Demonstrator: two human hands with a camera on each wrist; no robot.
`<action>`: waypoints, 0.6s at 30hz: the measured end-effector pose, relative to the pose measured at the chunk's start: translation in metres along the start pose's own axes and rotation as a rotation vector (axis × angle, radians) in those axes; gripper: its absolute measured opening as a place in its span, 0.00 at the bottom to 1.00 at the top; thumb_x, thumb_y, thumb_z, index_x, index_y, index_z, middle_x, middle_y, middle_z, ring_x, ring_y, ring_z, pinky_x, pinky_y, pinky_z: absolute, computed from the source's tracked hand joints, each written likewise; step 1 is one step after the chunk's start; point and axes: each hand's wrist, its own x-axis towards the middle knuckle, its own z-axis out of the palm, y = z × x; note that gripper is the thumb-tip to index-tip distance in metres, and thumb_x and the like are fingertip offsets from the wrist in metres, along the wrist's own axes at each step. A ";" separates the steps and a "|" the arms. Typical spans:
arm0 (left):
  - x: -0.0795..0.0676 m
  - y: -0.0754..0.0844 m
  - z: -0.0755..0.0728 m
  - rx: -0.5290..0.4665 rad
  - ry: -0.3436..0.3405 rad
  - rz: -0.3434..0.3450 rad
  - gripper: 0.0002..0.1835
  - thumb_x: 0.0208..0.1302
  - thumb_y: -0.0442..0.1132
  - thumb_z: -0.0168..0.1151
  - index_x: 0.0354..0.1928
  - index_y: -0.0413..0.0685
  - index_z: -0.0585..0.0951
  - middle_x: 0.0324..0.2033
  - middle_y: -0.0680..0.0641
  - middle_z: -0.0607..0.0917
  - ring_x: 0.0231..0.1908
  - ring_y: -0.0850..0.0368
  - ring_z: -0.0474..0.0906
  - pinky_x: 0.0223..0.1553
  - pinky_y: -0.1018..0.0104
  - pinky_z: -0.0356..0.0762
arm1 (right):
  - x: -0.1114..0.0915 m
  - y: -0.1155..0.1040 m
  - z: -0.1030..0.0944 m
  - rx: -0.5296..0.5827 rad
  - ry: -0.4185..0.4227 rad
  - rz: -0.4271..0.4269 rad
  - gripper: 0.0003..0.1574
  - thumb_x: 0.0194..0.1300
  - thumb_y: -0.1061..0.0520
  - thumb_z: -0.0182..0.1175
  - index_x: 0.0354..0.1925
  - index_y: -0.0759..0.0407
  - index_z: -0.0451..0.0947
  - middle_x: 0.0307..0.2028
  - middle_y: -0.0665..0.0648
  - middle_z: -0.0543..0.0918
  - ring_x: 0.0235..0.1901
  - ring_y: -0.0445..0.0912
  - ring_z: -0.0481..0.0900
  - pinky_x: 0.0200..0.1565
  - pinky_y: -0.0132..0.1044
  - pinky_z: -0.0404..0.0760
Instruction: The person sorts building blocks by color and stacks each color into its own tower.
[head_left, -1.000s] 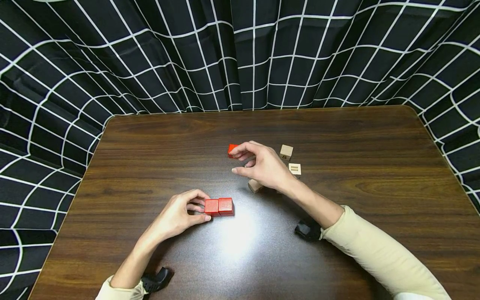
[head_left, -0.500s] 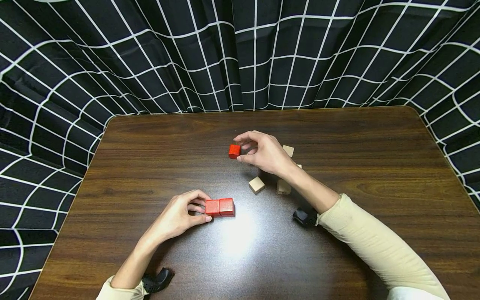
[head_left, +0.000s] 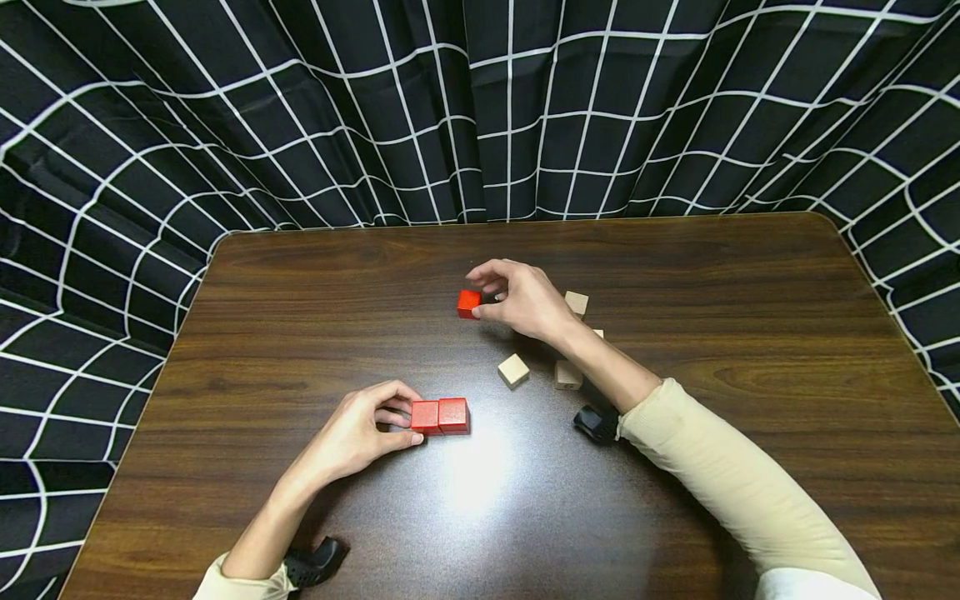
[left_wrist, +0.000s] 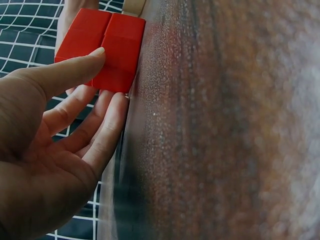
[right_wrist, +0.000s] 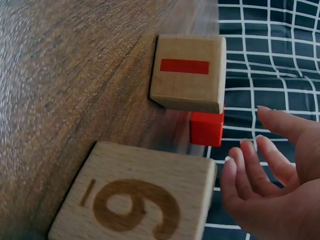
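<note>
Two red cubes stand side by side on the table, touching; the left hand (head_left: pixel 356 433) pinches the left cube (head_left: pixel 424 415) between thumb and fingers. The other one, the right cube (head_left: pixel 453 415), adjoins it. In the left wrist view the thumb lies across the front of the red pair (left_wrist: pixel 117 52). Farther back, the right hand (head_left: pixel 525 302) hovers at a single red cube (head_left: pixel 468 303), its thumb tip overlapping the cube's right side. The right wrist view shows the right hand (right_wrist: pixel 280 175) with fingers spread and nothing held; the lone red cube (right_wrist: pixel 206 129) is partly hidden behind a wooden block.
Several wooden blocks lie around the right forearm: one pale block (head_left: pixel 513 370), another beneath the forearm (head_left: pixel 567 375), one behind it (head_left: pixel 577 302). Close up, one bears a red bar (right_wrist: pixel 185 70), another an underlined numeral (right_wrist: pixel 135 200). A dark grid curtain (head_left: pixel 480 108) borders the table (head_left: pixel 300 317).
The right hand has moved slightly back and away from over the lone red cube, uncovering it and the pale block. The left hand and its red cubes have hardly moved.
</note>
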 end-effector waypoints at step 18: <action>-0.001 0.002 0.002 -0.012 0.002 -0.027 0.19 0.51 0.33 0.78 0.45 0.47 0.82 0.41 0.47 0.85 0.39 0.57 0.86 0.44 0.66 0.84 | 0.012 0.006 0.005 -0.077 -0.019 0.074 0.26 0.54 0.58 0.75 0.52 0.55 0.81 0.45 0.54 0.85 0.47 0.47 0.81 0.50 0.40 0.78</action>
